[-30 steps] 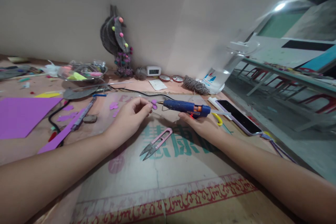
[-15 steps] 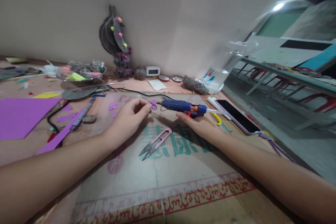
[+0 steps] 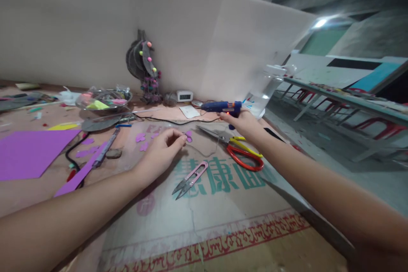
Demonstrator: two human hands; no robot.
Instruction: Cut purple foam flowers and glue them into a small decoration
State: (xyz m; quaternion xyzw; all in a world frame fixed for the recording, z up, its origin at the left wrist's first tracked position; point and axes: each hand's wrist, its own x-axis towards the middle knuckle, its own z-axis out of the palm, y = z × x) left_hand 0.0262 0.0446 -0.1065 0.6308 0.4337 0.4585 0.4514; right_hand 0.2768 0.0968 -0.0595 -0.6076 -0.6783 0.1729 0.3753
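Note:
My left hand (image 3: 164, 151) pinches a small purple cut-out piece (image 3: 189, 137) between thumb and index finger, above the printed sheet. A thin grey strand (image 3: 204, 154) trails from near those fingertips to the right. At the back right, my right hand (image 3: 244, 121) grips a blue hot glue gun (image 3: 219, 106) with its nozzle pointing left and a red light lit. Below the gun lie scissors (image 3: 244, 157) with one red and one yellow handle, blades toward the left. Pink thread snips (image 3: 191, 179) rest on the sheet between my forearms.
Purple foam sheet (image 3: 35, 153) and a utility knife (image 3: 106, 148) lie to the left. Several purple cut pieces (image 3: 140, 137) are behind my left hand. A bowl of bits (image 3: 103, 102), a grey hanging ornament (image 3: 142, 61) and a white clock (image 3: 184, 96) line the back. A black cord (image 3: 168, 122) crosses behind.
My right hand has carried the glue gun away from the purple piece, back and to the right, uncovering the scissors. My left hand still pinches the piece. The view has shifted slightly.

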